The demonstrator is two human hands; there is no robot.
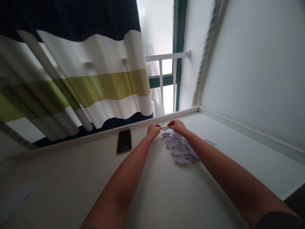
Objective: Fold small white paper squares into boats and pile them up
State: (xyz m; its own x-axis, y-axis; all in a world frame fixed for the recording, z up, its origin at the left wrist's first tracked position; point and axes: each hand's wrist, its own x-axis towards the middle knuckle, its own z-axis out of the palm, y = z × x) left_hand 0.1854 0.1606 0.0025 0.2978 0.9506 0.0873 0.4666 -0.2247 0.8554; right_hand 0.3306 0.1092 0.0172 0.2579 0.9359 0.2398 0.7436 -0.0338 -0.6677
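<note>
A small folded paper boat (165,128) is held between both hands near the far edge of the white table (152,194). My left hand (154,130) pinches its left tip, and my right hand (178,126) pinches the right one. Just below and to the right lies a cluster of similar folded paper boats (177,152), several of them overlapping. My right forearm hides part of that cluster. One more folded paper (209,142) shows on the far side of the forearm.
A black phone (124,142) lies left of my left hand. A white paper sheet (17,198) rests at the lower left. Raised rims (250,133) border the table. Behind it hang a striped curtain (107,86) and a white window rail (166,56); a wall (257,73) stands at right.
</note>
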